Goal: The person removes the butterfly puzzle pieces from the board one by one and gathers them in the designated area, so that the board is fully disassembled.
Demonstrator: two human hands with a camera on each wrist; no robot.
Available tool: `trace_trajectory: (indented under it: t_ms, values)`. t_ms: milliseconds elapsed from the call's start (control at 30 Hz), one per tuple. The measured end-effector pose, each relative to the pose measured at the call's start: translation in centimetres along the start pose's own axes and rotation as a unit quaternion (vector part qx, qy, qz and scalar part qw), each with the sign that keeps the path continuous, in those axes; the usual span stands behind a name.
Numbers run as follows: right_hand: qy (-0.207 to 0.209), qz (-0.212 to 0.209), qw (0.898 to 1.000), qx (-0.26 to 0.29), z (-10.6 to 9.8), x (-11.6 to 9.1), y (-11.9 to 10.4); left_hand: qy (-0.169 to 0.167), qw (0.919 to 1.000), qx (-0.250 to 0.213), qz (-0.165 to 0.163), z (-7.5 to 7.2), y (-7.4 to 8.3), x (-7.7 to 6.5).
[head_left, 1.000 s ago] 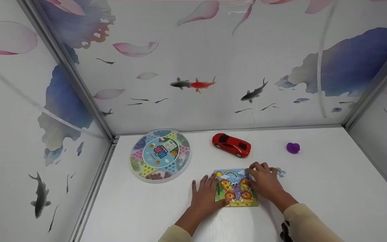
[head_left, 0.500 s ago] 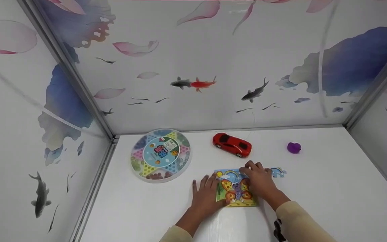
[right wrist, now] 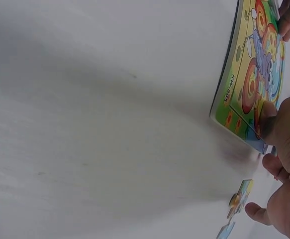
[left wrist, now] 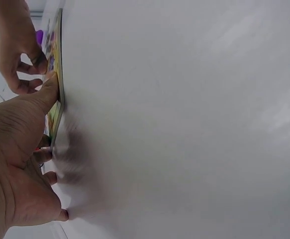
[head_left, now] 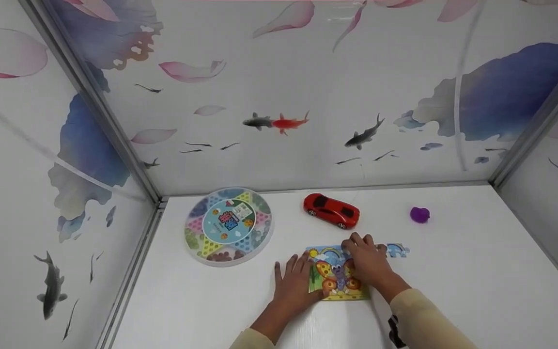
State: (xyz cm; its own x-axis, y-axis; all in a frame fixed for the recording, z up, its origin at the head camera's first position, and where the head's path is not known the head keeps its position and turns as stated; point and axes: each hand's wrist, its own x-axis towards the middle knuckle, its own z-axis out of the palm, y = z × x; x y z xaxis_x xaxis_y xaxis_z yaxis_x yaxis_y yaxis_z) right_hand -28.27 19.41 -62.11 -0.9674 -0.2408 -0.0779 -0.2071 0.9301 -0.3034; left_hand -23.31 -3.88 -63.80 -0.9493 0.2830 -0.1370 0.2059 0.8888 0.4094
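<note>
Fingers of my left hand (head_left: pixel 292 286) fan wide along the left side of the butterfly puzzle board (head_left: pixel 339 286), my thumb set on its near edge. Those of my right hand (head_left: pixel 370 264) are bent, tips and thumb down on the board's upper right part; I can't tell whether a piece is pinched between them. The board lies flat in front of me, between my hands, looking close to square, so I can't say which side is longer. Its picture faces me upright: the butterfly's body runs away from me, head to the far side, with the sun and rainbow along the far edge. Loose puzzle pieces (right wrist: pixel 240 199) lie just beside my right fingers. All of it sits on a smooth white table (head_left: pixel 201 310). Farther back are a round game box (head_left: pixel 229 227) on the left, a red toy car (head_left: pixel 331 211) pointing its nose left, and a small purple thing (head_left: pixel 420 214) on the right. White panels (head_left: pixel 308 72) painted with petals and fish enclose the table, joined by grey metal strips (head_left: pixel 90 97)
</note>
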Motion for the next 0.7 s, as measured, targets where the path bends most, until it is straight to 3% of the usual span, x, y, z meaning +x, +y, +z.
trace_trajectory:
  t_ms: [433,700]
  values:
    - [-0.005,-0.005,1.000,0.005,0.27,0.10,0.05,-0.005,0.9999,-0.006,-0.008,0.17,0.03,-0.30]
    - [0.012,-0.016,1.000,-0.012,-0.04,0.15,-0.06,-0.003,0.9999,-0.005,-0.012,-0.11,0.28,-0.15]
